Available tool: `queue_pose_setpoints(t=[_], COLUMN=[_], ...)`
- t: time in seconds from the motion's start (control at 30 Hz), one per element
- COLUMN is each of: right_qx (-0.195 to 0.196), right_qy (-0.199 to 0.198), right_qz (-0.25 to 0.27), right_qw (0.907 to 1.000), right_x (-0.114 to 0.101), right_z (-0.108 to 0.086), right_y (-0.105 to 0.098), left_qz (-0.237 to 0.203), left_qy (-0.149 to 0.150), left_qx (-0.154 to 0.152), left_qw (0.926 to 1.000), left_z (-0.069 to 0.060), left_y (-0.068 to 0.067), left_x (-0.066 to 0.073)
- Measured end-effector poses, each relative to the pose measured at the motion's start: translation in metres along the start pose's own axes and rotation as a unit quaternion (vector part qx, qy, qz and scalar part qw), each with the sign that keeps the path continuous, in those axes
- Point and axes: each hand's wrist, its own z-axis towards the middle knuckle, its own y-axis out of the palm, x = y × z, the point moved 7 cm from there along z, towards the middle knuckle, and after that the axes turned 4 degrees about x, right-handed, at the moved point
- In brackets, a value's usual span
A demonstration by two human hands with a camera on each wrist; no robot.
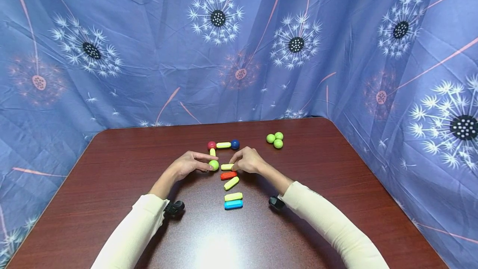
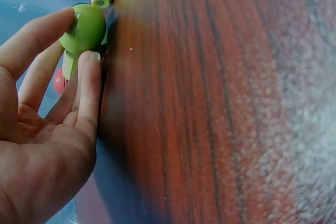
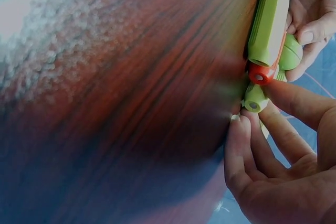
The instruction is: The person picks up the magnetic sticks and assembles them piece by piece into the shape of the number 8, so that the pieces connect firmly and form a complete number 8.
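Red rod [image 1: 228, 175], perhaps touching right fingers [image 3: 299, 99], green balls [image 1: 278, 144]

Lots of room along the left and right edges of the desk [image 1: 112, 169]. Just a tiny gap between the green ball [image 1: 214, 165] and pinched yellow stick [image 1: 226, 167], with left hand [image 1: 188, 165] and right hand [image 1: 249, 161] blocking both sides. Closer to the far edge, red ball [image 1: 211, 145] and blue ball [image 1: 235, 144] in the way, then open space before three green balls [image 1: 278, 144] toward the far right corner. Curtain [image 1: 157, 53] past the far edge.

Blue dandelion-print curtains [image 1: 149, 53] hang behind a reddish-brown table [image 1: 104, 173] catching bright glare [image 1: 218, 250].
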Motion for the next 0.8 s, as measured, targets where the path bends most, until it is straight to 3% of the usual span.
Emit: queue_pose_setpoints(t=[0.5, 0.8], right_qx=[0.008, 0.011], right_qy=[-0.007, -0.01], right_qz=[0.02, 0.028], right_qw=[0.9997, 0.9995], right_x=[-0.0014, -0.0041], right_z=[0.0038, 0.0055], right_y=[-0.0028, -0.0026], left_qz=[-0.001, 0.0], left_qy=[-0.019, -0.014], left_qx=[0.006, 0.01], left_qw=[0.9998, 0.9998], left_z=[0.0023, 0.0014], left_y=[0.0, 0.0006], left_x=[-0.0008, 0.0004])
